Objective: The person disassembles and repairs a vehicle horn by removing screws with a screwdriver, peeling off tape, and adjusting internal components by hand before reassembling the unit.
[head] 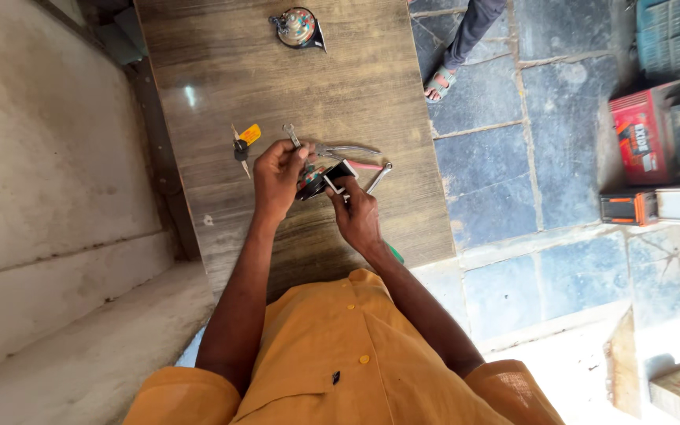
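Orange shirt [348, 362] fills the bottom edge, nearest the camera. Both forearms reach from it to a small dark round part [314, 181] held just above the wooden table [222, 71], near its middle. Left hand [277, 175] is closed around the part's left side, fingers curled over it. Right hand [357, 214] pinches the part's right side, where a light metal bracket shows; whether it also holds a tool, I cannot tell.

Just beyond the part: pliers with red handles [352, 156] and a wrench [378, 178] lie on the table, partly hidden by the hands. Left of the part: keys with an orange tag [244, 142]. Well beyond the part, at the table's far edge: a round horn-like unit [299, 27].

Right of the table, on the stone floor: another person's sandalled foot [439, 83], a red box [643, 134], an orange-and-white case [655, 206]. Contents of both are not visible.
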